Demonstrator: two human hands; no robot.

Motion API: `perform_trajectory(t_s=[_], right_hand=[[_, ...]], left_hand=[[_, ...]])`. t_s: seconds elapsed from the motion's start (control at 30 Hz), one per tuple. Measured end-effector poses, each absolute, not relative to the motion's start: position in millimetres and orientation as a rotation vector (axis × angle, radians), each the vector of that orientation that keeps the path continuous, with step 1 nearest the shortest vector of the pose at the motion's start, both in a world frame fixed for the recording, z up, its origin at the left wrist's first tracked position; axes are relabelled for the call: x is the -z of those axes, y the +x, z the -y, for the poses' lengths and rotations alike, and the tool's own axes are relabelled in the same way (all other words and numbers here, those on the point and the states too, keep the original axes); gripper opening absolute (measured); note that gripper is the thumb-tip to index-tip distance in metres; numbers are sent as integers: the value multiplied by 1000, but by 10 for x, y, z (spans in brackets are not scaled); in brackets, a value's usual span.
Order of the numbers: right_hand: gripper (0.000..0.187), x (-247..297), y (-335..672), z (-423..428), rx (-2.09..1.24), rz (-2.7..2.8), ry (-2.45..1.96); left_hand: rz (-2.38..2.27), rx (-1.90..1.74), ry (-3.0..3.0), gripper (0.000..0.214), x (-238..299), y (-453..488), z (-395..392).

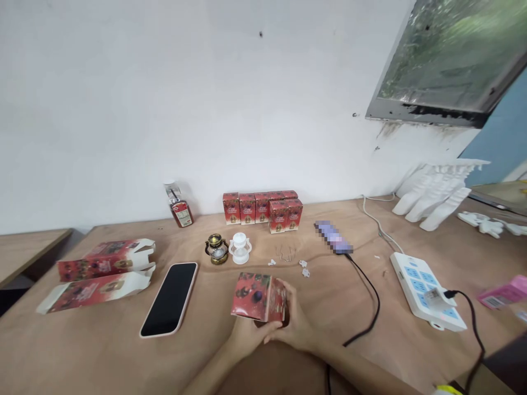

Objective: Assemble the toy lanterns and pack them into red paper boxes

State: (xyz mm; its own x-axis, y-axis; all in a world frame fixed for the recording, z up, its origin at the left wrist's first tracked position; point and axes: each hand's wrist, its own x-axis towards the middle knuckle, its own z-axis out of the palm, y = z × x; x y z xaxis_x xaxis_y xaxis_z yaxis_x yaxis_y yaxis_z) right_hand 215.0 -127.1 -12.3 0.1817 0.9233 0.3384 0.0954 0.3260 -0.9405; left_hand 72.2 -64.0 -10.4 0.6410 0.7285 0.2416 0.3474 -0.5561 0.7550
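A small red printed box is held over the wooden table near its front edge. My left hand grips it from below and behind, fingers curled under it. My right hand wraps the box's right side, closed on it. Just beyond the box stand a small dark lantern and a white lantern, with tiny white parts and a thin wire piece lying beside them.
A phone lies face up to the left, beside flattened red cartons. A stack of red boxes and a small bottle stand by the wall. Right: a blurred device with black cable, a white power strip, white gloves, a pink box.
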Motion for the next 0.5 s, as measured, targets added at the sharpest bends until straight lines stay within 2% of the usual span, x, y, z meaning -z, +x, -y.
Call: perform_trajectory(t_s=[0.1,0.23,0.37,0.5], right_hand=[[84,123,2257,1287,-813,1166,-1100],[65,123,2392,1285,-701,1068,-1213],[63,173,2429,1304,-644,1035,-1186],[72,127,2393,1347,-742,1021,-1075]], left_hand=[[-744,-604,2144,56,-51,650,584],[-648,-486,2204,87,-594,469,262],[-569,-411,2464,81,-1271,427,1],[-542,-237,2586,56,-1617,496,20]])
